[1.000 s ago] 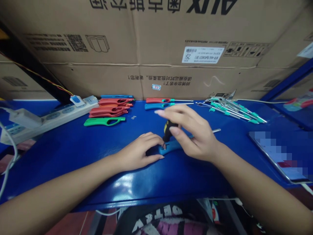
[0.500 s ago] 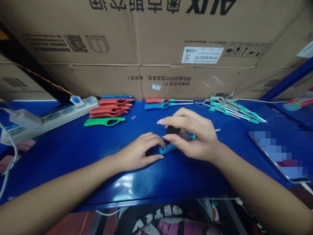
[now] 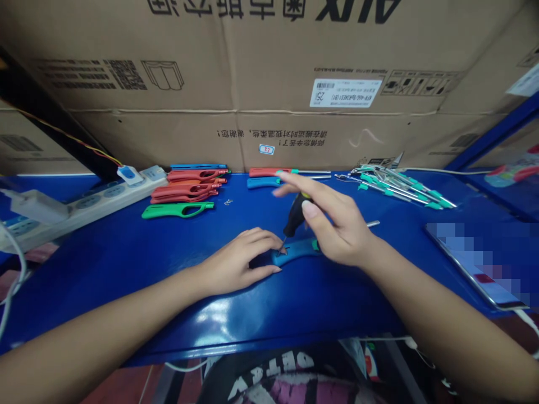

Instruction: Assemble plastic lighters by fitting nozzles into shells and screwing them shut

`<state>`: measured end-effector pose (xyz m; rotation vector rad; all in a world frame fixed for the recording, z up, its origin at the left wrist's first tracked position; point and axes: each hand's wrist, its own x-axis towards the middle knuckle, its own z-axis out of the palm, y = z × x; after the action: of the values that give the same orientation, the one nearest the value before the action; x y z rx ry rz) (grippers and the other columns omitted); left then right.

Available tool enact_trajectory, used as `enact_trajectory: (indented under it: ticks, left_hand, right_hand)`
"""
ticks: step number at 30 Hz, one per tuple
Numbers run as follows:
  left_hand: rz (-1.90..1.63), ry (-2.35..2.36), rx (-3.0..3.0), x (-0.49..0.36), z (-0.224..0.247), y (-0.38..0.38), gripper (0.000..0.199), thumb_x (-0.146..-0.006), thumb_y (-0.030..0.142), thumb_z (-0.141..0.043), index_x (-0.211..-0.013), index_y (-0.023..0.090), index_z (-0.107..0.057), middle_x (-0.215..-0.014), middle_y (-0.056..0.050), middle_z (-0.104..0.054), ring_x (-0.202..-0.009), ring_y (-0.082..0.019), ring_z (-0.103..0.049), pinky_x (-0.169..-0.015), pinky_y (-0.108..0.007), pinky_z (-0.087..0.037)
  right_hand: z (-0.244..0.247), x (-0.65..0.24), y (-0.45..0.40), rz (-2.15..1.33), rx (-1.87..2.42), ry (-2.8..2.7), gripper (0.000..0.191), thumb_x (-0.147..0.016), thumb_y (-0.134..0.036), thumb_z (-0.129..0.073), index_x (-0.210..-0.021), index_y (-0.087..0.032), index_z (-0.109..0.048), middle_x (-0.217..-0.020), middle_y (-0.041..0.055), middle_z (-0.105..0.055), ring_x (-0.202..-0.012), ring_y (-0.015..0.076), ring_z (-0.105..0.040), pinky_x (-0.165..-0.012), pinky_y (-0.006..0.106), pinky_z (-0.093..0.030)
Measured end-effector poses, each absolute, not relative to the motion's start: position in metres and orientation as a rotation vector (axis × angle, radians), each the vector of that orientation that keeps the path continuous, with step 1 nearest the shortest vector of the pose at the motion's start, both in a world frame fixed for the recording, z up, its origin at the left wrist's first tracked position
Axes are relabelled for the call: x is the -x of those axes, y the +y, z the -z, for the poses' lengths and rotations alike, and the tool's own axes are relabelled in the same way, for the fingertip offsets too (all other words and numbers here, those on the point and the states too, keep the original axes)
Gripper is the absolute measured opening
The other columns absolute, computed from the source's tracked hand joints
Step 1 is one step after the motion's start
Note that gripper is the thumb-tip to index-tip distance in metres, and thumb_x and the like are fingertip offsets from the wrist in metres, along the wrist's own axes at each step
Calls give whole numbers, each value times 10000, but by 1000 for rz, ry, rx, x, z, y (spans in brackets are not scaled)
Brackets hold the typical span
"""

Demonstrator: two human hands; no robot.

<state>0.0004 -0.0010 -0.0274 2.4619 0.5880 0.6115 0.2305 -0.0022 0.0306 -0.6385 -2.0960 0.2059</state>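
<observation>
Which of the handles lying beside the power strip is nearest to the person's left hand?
The green handle. It is the only green one beside the power strip and lies in front of the other handles.

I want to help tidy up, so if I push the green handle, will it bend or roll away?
The green handle would probably stay stiff, since it looks like hard plastic. It might slide easily on the smooth, shiny table, but probably wouldn't roll: it's long and lies flat.

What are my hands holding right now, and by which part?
Your right hand holds a screwdriver by its black handle; your left hand steadies the blue lighter at its handle end.
</observation>
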Motion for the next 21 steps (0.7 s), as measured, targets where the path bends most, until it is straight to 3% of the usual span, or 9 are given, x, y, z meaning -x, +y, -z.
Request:
enact_trajectory:
  ticks: [2,4,7,9,12,14,17,19,21]
  left_hand:
    - [-612,590,-2460,0,28,-1,281,-967,316,-641,-1227,213,-615,-1208,-92,-653,-1166,-233,-587,-1030,-407,-473]
    - [-599,592,-2472,0,28,-1,278,-973,312,-632,-1232,213,-614,-1227,-92,-641,-1186,-232,-576,-1044,-405,-463]
    - [-576,590,-2498,1,29,-1,289,-980,301,-620,-1257,217,-609,-1260,-95,-626,-1210,-236,-563,-1063,-418,-445]
    - [-573,587,-2497,1,29,-1,298,-982,299,-618,-1269,219,-604,-1267,-93,-629,-1211,-233,-562,-1064,-415,-442]
    - [-581,583,-2482,1,29,-1,300,-981,305,-624,-1267,218,-603,-1258,-87,-646,-1193,-224,-571,-1051,-399,-449]
    - [-589,580,-2487,1,30,-1,303,-978,309,-630,-1266,223,-602,-1264,-84,-653,-1199,-229,-574,-1056,-407,-442]
    - [-597,574,-2498,2,30,0,295,-978,310,-630,-1260,227,-604,-1268,-80,-661,-1214,-237,-576,-1068,-422,-427]
    - [-597,570,-2490,1,30,0,291,-980,309,-626,-1258,223,-606,-1258,-82,-664,-1205,-235,-581,-1062,-417,-434]
    - [-593,574,-2475,1,30,0,296,-977,313,-630,-1256,216,-612,-1245,-86,-666,-1190,-232,-584,-1052,-407,-444]
  right_hand:
    - [-30,-230,-2,-413,657,-2087,451,-1065,-257,-347,-1505,-210,-428,-1282,105,-683,-869,148,-710,-748,299,-593]
    - [-30,-230,-2,-427,644,-2072,404,-1040,-281,-464,-1433,-207,-519,-1170,80,-728,-777,131,-700,-649,257,-581]
    - [-30,-230,-2,-147,588,-2024,294,-917,-318,-703,-1185,-197,-692,-1003,49,-765,-786,149,-699,-709,262,-582]
    - [-31,-231,-4,-124,580,-2013,281,-960,-298,-637,-1218,-194,-683,-1071,66,-761,-817,151,-702,-774,283,-585]
    - [-33,-230,-6,-432,605,-2060,387,-1056,-227,-397,-1408,-203,-555,-1222,88,-713,-708,99,-670,-664,253,-576]
    - [-34,-229,-6,-475,579,-2065,340,-1037,-248,-477,-1347,-193,-605,-1108,71,-736,-657,92,-637,-593,229,-544]
    - [-34,-228,-6,-168,538,-2034,236,-916,-295,-706,-1108,-159,-723,-864,48,-723,-735,141,-646,-665,255,-549]
    - [-34,-226,-7,-93,576,-2052,283,-951,-288,-653,-1199,-157,-691,-983,85,-727,-867,173,-665,-757,290,-564]
    - [-33,-225,-9,-267,638,-2109,406,-1024,-240,-494,-1424,-187,-535,-1199,111,-689,-997,181,-663,-791,302,-574]
